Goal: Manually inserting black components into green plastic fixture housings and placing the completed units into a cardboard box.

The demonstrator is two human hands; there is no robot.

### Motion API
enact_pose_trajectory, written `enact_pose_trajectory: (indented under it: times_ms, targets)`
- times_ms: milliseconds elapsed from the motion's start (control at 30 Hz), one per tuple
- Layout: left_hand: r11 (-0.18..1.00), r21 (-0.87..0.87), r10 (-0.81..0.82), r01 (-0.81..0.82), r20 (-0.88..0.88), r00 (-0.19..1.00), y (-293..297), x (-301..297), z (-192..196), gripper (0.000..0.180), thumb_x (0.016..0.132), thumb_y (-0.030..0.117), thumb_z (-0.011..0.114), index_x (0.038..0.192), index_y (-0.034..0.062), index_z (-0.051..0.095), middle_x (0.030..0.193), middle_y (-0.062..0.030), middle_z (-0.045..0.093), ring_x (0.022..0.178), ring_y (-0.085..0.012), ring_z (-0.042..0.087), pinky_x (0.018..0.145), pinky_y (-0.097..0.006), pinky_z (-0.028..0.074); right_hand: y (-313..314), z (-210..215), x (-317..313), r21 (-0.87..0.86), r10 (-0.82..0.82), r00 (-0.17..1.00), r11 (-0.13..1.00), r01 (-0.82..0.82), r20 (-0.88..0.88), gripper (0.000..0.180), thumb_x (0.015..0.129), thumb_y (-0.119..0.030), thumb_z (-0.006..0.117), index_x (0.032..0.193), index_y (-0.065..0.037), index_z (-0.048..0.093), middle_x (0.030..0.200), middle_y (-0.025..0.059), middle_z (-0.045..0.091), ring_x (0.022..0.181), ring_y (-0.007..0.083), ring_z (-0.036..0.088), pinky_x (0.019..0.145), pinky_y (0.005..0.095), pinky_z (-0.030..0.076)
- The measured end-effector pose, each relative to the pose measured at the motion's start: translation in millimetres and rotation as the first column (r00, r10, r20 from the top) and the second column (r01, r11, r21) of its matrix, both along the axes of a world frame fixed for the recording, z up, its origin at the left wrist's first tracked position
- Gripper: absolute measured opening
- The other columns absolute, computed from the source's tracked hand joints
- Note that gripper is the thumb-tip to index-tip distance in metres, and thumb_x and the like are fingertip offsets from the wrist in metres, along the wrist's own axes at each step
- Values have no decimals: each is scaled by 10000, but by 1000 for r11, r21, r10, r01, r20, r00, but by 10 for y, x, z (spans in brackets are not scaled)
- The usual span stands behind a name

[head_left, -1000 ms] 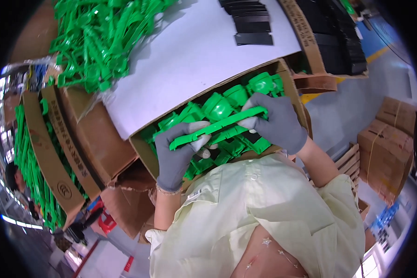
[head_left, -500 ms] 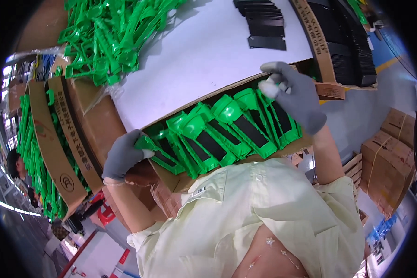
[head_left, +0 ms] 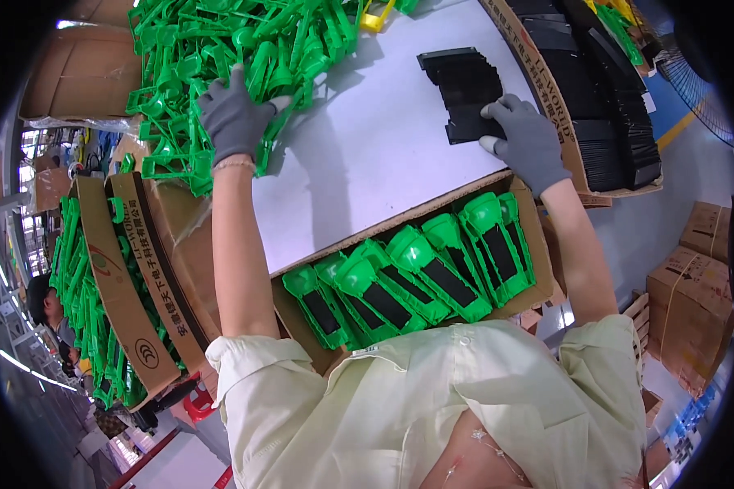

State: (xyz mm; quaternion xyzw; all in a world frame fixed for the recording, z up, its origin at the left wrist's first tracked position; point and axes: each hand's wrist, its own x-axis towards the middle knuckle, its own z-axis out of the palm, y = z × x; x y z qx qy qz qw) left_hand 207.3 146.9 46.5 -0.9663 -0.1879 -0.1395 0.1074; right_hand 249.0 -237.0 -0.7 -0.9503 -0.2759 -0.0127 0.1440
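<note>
At the far left, an open cardboard box (head_left: 130,269) stands on edge with green plastic parts (head_left: 81,301) packed inside. Next, on the white tabletop (head_left: 367,155), lies a heap of green plastic frames (head_left: 220,57); the left hand (head_left: 235,118), in a grey glove, rests on the near edge of that heap with fingers spread over the frames, gripping none that can be seen. Below the table edge, a cardboard carton (head_left: 538,253) holds a row of green housings with black inserts (head_left: 416,277), laid side by side. Further right, the gloved right hand (head_left: 526,143) presses its fingertips on a stack of black flat pieces (head_left: 465,90), fingers narrow and curled. Beyond it, a long box of black parts (head_left: 603,106) runs along the table's right side.
</note>
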Motion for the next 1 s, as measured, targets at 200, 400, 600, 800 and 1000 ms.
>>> enact_pose_trajectory:
  times_ms: [200, 400, 600, 800, 1000]
  targets:
    - [947, -305, -129, 103, -64, 990, 229, -104, -287, 882, 620, 465, 791, 1353, 152, 413, 1153, -179, 550, 1063, -390, 517, 883, -457, 453, -19, -1, 5, 63, -11, 1000, 998, 11, -8, 302, 709, -219, 741, 965, -119, 616, 1006, 43, 575, 980, 253, 574, 825, 375, 479]
    - [937, -341, -140, 74, -172, 975, -295, -819, -138, 792, 674, 370, 781, 1344, 150, 421, 1192, -154, 540, 1067, -382, 529, 864, -447, 468, -96, -71, -17, 79, 15, 1000, 997, -16, 14, 311, 697, -241, 751, 939, -101, 617, 1000, 41, 575, 971, 247, 575, 809, 370, 473]
    - [893, -450, -53, 12, -80, 995, -378, -1123, 210, 535, 767, 385, 716, 1211, 122, 576, 1148, -154, 618, 1074, -306, 584, 833, -400, 490, -56, 27, -70, 107, -3, 1000, 994, 6, -28, 276, 700, -238, 748, 903, -105, 617, 946, 42, 599, 937, 239, 593, 787, 352, 476]
    - [876, -241, -421, 418, 40, 906, -1005, -752, 372, 346, 713, 185, 708, 1053, 161, 647, 1071, -50, 647, 998, -274, 570, 791, -371, 505, -86, -36, -99, 316, -63, 980, 941, 121, -188, 221, 746, -216, 731, 884, -86, 617, 809, 39, 649, 726, 205, 623, 678, 306, 496]
    - [680, -291, -732, 673, -213, 647, -1330, -209, -160, 431, 732, 68, 638, 1152, 149, 583, 1073, -97, 594, 995, -312, 552, 833, -389, 485, -66, -74, -115, 296, -51, 982, 949, 104, -182, 209, 780, -253, 697, 916, -106, 637, 874, 55, 667, 813, 225, 650, 709, 331, 494]
